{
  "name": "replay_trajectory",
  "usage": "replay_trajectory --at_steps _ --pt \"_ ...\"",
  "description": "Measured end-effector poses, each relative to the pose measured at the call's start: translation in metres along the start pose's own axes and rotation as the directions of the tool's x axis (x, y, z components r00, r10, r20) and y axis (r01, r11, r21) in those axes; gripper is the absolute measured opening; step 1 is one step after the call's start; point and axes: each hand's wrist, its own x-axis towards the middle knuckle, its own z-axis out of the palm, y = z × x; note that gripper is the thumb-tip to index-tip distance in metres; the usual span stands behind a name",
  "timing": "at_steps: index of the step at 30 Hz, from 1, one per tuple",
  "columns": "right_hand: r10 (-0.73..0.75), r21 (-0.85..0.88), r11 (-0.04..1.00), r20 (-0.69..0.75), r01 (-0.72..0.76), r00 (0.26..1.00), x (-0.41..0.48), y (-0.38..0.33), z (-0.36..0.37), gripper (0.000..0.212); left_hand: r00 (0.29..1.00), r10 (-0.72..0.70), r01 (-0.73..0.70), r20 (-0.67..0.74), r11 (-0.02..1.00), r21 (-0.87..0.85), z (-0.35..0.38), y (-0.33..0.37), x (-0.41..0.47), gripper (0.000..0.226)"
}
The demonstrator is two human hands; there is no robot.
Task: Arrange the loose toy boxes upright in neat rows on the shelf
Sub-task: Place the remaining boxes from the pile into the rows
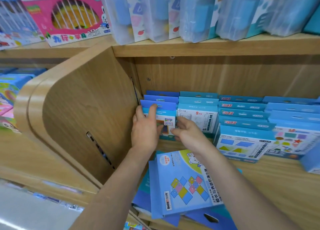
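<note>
Two hands (144, 126) (186, 132) grip the front box (163, 120), fingers closed; I'd square it against its row first.

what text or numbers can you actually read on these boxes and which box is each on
"DUCKEY": flat blue box with the bear lying at the shelf front; its Chinese lines are too blurred to quote.
"数学": front upright box held between left hand and right hand.
"8": white-fronted box beside it; the code next to it is unclear.
"九行" and "2合1": pink box on the upper shelf.
Codes on the blue header tabs: too small to read.
</note>
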Motion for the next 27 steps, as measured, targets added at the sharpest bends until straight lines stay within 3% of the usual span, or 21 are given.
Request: replay_trajectory --at_steps 8,17,20,24,27 --pt "-0.059 0.090 0.994 -0.031 0.062 0.998 -0.003 -0.007 -0.006 0.037 0.999 0.027 -0.026 -0.021 0.999 0.027 0.001 -0.002 0.003 0.066" --pt "-0.079 0.012 0.997 0.002 0.079 0.997 -0.009 -0.011 -0.009 0.039 1.000 0.025 -0.026 0.003 0.998 0.062 0.002 0.000 0.005 0.065" --pt "-0.107 -0.101 0.989 0.025 0.109 0.994 -0.020 -0.017 -0.013 0.039 0.999 0.026 -0.027 0.028 0.998 0.061 0.001 0.000 0.006 0.067" --pt "-0.139 -0.384 0.913 0.020 0.136 0.990 -0.049 -0.019 -0.035 0.044 0.997 0.033 -0.040 0.073 0.995 0.096 -0.010 0.001 -0.001 0.067" --pt "-0.182 -0.510 0.844 0.024 0.169 0.983 -0.079 -0.012 -0.053 0.041 0.994 0.107 -0.107 -0.004 0.993 -0.039 -0.025 0.000 -0.027 0.048"
